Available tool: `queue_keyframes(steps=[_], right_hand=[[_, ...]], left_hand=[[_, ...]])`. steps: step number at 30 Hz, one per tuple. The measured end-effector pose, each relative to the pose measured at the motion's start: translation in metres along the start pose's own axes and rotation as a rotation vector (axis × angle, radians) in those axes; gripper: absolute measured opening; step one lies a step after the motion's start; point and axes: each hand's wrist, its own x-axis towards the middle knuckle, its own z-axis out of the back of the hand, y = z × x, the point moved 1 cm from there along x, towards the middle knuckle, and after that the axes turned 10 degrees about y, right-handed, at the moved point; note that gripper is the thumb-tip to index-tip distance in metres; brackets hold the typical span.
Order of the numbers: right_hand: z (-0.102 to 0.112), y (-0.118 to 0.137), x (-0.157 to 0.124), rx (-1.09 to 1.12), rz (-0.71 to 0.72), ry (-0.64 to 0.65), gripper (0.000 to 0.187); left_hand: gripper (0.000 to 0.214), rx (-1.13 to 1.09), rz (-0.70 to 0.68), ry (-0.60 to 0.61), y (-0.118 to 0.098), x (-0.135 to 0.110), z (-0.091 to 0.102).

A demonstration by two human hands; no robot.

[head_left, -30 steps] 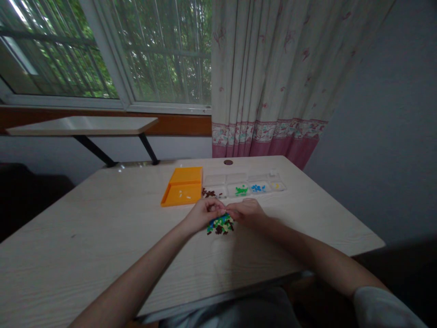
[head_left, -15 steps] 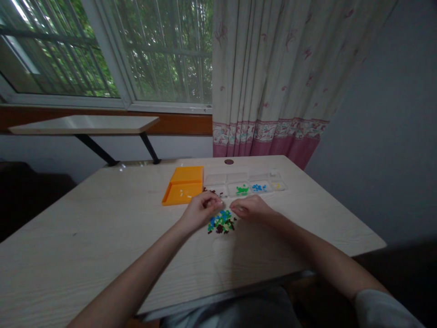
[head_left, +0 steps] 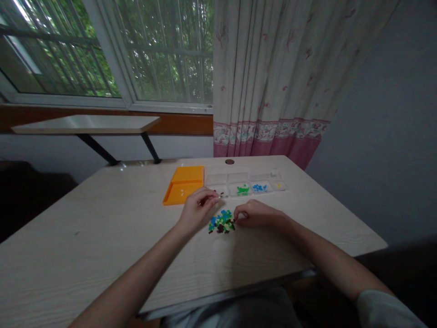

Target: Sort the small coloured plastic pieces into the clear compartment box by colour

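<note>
A mixed pile of tiny blue, green, pale yellow and dark brown pieces (head_left: 221,223) lies on the table before me. My right hand (head_left: 257,213) is at the pile's right edge, thumb and forefinger pinched at a dark brown piece (head_left: 234,221). Beyond the pile on the left, my left hand (head_left: 197,207) hovers by the front of a clear compartment tray (head_left: 237,176). Its thumb and forefinger are pressed together; a pale speck shows at their tips, too small to name. Green pieces (head_left: 243,189), blue pieces (head_left: 259,187) and a few yellow ones (head_left: 278,186) sit in separate front compartments.
An open orange case (head_left: 187,173) with a few white bits inside stands left of the tray, partly behind my left hand. A raised shelf (head_left: 85,124) on black legs rises at the table's back left. The wooden table (head_left: 119,237) has a round hole (head_left: 230,161) near its back edge.
My right hand has come down toward me to the pile's right edge, onto a brown piece. My left hand has shifted slightly left and away from me, toward the tray.
</note>
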Motion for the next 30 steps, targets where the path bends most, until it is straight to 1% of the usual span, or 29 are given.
queue_keyframes(steps=[3, 5, 7, 9, 11, 13, 15, 19, 21, 24, 27, 28, 30], right_hand=[[-0.001, -0.001, 0.0, 0.007, 0.015, -0.001, 0.02], [-0.002, -0.002, 0.001, 0.008, 0.013, -0.019, 0.02], [-0.004, -0.004, 0.002, 0.01, 0.008, -0.041, 0.019], [-0.006, -0.006, 0.004, 0.026, -0.001, -0.065, 0.018], [-0.007, -0.008, 0.005, 0.058, -0.008, -0.08, 0.018], [-0.007, -0.008, 0.006, 0.091, -0.013, -0.087, 0.017], [-0.007, -0.008, 0.006, 0.117, -0.017, -0.09, 0.017], [-0.005, -0.007, 0.006, 0.16, -0.026, -0.078, 0.018], [-0.004, -0.006, 0.005, 0.191, -0.023, -0.07, 0.018], [-0.004, -0.004, 0.002, 0.249, -0.007, -0.075, 0.017], [-0.004, -0.005, 0.002, 0.316, 0.016, -0.109, 0.018], [-0.005, -0.005, 0.002, 0.35, 0.024, -0.124, 0.02], [-0.007, -0.005, 0.005, 0.44, 0.04, -0.153, 0.024]], left_hand=[[0.018, 0.029, 0.012, 0.002, 0.001, 0.003, 0.003], [0.02, 0.087, 0.053, -0.01, 0.007, 0.006, 0.01], [0.022, 0.194, 0.139, -0.034, 0.018, 0.009, 0.024], [0.023, 0.351, 0.221, -0.064, 0.031, 0.012, 0.041], [0.023, 0.536, 0.25, -0.077, 0.044, 0.012, 0.058], [0.023, 0.696, 0.273, -0.041, 0.055, 0.011, 0.072], [0.02, 0.747, 0.303, 0.01, 0.064, 0.009, 0.081], [0.02, 0.829, 0.347, 0.198, 0.077, 0.006, 0.084], [0.023, 0.837, 0.339, 0.231, 0.079, 0.005, 0.083], [0.025, 0.846, 0.346, 0.228, 0.078, 0.005, 0.083], [0.024, 0.85, 0.343, 0.168, 0.072, 0.006, 0.082], [0.024, 0.831, 0.319, 0.139, 0.068, 0.007, 0.08], [0.023, 0.731, 0.226, 0.097, 0.056, 0.009, 0.07]])
